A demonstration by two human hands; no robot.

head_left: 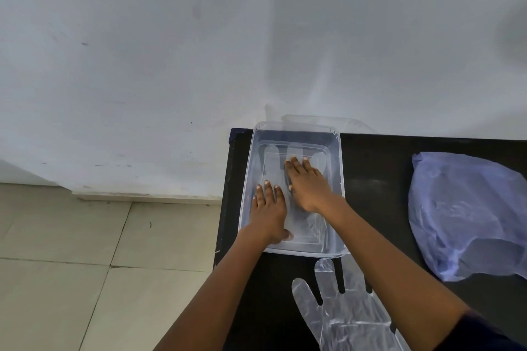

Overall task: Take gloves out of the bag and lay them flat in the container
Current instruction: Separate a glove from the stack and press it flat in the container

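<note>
A clear plastic container [337, 168] sits at the left end of a black table. Inside it lies a thin transparent glove [272, 157], fingers pointing toward the wall. Both my hands press flat on that glove: my left hand [269, 212] at the near left of the container, my right hand [306, 184] in its middle. Fingers of both hands are spread and hold nothing. Another transparent glove [342, 313] lies flat on the table in front of the container, partly under my right forearm. The pale blue plastic bag [467, 214] rests to the right.
The black table [376, 168] stands against a white wall, its left edge just beside the container. A clear lid [319, 120] leans behind the container at the wall. Tiled floor [85, 265] lies to the left.
</note>
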